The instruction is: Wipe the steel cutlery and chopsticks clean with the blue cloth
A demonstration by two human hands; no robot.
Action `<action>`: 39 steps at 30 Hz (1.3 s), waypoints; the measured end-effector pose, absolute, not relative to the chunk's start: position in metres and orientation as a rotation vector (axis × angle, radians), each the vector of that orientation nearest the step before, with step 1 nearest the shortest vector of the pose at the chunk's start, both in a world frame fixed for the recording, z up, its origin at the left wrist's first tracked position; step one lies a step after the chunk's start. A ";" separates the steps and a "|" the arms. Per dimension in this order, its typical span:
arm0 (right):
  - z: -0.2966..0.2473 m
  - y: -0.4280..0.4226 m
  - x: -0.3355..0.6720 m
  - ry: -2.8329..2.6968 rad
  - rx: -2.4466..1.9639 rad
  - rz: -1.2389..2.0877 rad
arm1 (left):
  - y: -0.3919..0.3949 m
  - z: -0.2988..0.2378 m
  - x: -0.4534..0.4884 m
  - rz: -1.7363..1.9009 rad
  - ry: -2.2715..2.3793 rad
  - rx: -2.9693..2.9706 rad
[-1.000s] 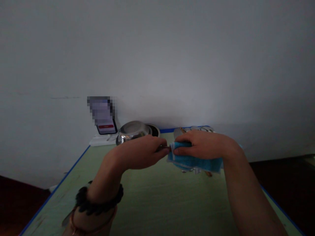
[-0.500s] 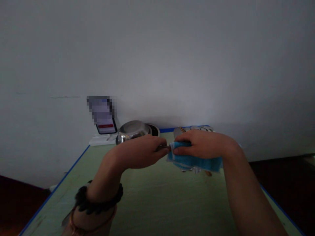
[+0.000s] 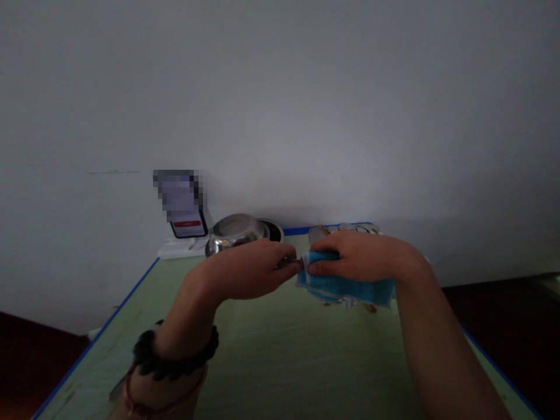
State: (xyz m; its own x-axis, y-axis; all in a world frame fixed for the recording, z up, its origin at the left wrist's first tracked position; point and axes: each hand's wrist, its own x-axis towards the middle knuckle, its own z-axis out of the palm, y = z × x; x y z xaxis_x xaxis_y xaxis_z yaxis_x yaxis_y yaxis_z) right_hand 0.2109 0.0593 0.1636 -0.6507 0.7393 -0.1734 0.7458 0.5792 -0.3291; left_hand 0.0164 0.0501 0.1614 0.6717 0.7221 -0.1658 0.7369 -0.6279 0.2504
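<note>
My left hand (image 3: 247,273) pinches a thin, dark metallic utensil (image 3: 294,261) between thumb and fingers; its kind cannot be made out. The utensil's right end runs up to a blue towel (image 3: 354,289) with a pale edge. My right hand (image 3: 370,254) is closed on that towel, thumb in front and fingers over the top. The cloth hides whatever is inside it. Both hands are close together above the table. Just below the towel, a small brown tip (image 3: 371,308) shows.
A shiny metal bowl (image 3: 236,226) lies upside down at the back, beside a dark round thing (image 3: 276,231) with a silver rim. Left of it, a phone (image 3: 189,221) leans on a white stand (image 3: 172,251). The green table (image 3: 280,356) meets a wall.
Hardly anything differs. Both hands keep their grip on the utensil and the towel in nearly the same place, and the view has shifted very slightly.
</note>
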 end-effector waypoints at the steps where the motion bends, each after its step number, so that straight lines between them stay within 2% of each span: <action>1: 0.164 0.059 0.211 2.773 1.306 -0.592 | 0.050 0.162 0.017 -0.073 1.165 2.590; 39: 0.165 0.059 0.211 2.785 1.298 -0.605 | 0.051 0.162 0.016 -0.095 1.175 2.590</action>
